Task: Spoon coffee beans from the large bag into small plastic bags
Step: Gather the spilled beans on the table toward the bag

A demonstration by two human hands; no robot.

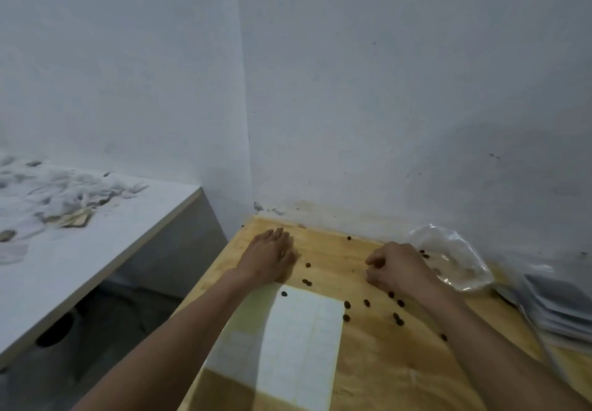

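Several dark coffee beans (366, 302) lie scattered on the wooden table (384, 362). My left hand (270, 255) rests flat, palm down, near the table's far left corner, with fingers together. My right hand (398, 266) is curled near the middle of the far edge, fingertips bent down to the wood; whether it pinches beans is hidden. Just right of it lies a crumpled clear plastic bag (455, 260) with a few beans at its mouth. No spoon or large bag is in view.
A white sheet of labels (301, 350) lies on the table between my forearms. A stack of flat plastic bags (557, 311) sits at the right edge. A white side table (96, 234) with crumpled paper stands to the left, across a gap. Walls close the far side.
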